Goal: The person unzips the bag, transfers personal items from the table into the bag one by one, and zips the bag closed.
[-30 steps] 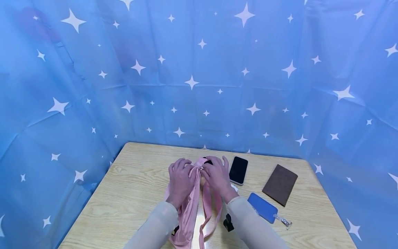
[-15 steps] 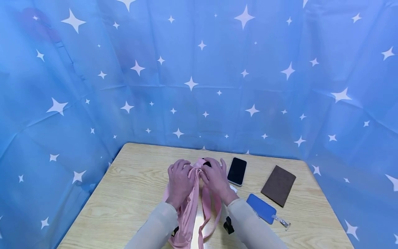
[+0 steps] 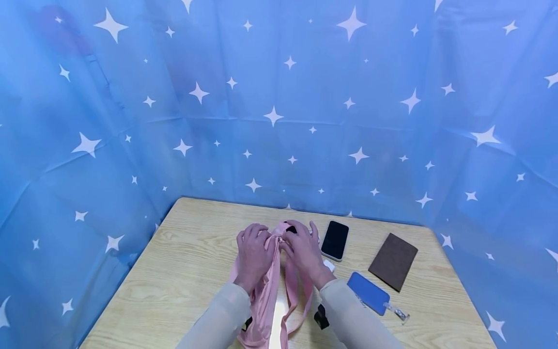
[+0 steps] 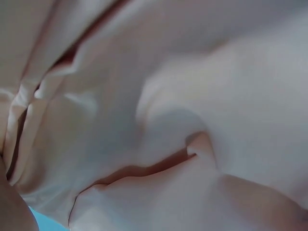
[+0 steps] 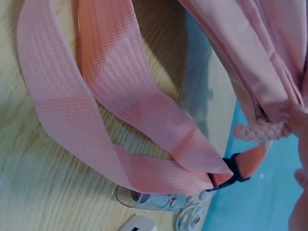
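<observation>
A soft pink bag (image 3: 263,310) stands on the table in front of me, its fabric creased. My left hand (image 3: 254,252) grips its upper left side with curled fingers. The bag's fabric (image 4: 120,125) fills the left wrist view. At the bag's top corner my right hand (image 3: 302,247) pinches the material, thumb and fingers close together. Beside those fingers, the right wrist view has a metal zipper slider (image 5: 261,113) and a braided pink pull (image 5: 262,131). A pink webbing strap (image 5: 62,110) loops down from a black buckle (image 5: 233,171). The exact pinch point is partly hidden.
Right of the bag lie a black phone (image 3: 334,241), a brown notebook-like cover (image 3: 394,261) and a blue card holder (image 3: 369,293) with a clear clip. A small white item (image 3: 329,265) and a coiled pale cable (image 5: 190,214) are near the right hand. A starry blue curtain (image 3: 279,145) hangs behind the table.
</observation>
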`<control>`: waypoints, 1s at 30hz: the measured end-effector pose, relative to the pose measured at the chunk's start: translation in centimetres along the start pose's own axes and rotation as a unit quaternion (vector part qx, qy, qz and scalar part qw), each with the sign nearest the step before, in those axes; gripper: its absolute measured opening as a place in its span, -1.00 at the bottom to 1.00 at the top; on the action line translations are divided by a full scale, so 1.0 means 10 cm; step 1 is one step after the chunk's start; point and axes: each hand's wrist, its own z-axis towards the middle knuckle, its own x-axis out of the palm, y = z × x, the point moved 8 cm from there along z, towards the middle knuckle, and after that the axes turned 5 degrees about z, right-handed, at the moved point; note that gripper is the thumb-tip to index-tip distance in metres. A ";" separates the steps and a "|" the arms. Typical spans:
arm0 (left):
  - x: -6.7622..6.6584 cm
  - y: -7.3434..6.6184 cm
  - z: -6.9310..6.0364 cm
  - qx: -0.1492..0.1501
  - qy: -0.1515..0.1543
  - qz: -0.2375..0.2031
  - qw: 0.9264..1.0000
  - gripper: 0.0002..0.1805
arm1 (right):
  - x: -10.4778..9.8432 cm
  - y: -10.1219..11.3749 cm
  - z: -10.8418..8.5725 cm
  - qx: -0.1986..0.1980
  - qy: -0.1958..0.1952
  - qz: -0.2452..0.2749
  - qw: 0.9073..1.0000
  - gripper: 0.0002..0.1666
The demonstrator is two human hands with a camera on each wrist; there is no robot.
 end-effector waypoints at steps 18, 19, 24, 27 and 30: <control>0.04 0.06 0.07 -0.025 -0.009 -0.023 0.999 -0.89 | -0.04 0.05 -0.03 -0.042 -0.027 -0.024 0.998 -0.90; 0.05 0.07 0.07 -0.027 -0.005 -0.025 0.999 -0.89 | -0.04 0.05 -0.03 -0.040 -0.024 -0.029 0.999 -0.90; 0.07 0.07 0.08 -0.034 0.005 -0.033 0.999 -0.89 | -0.03 0.06 -0.05 -0.040 -0.015 -0.038 0.998 -0.94; 0.08 0.07 0.09 -0.038 0.003 -0.036 0.999 -0.89 | -0.03 0.08 -0.07 -0.047 -0.013 -0.038 0.998 -0.96; 0.09 0.07 0.09 -0.039 0.001 -0.039 0.999 -0.89 | -0.04 0.09 -0.10 -0.056 -0.019 -0.046 0.997 -0.95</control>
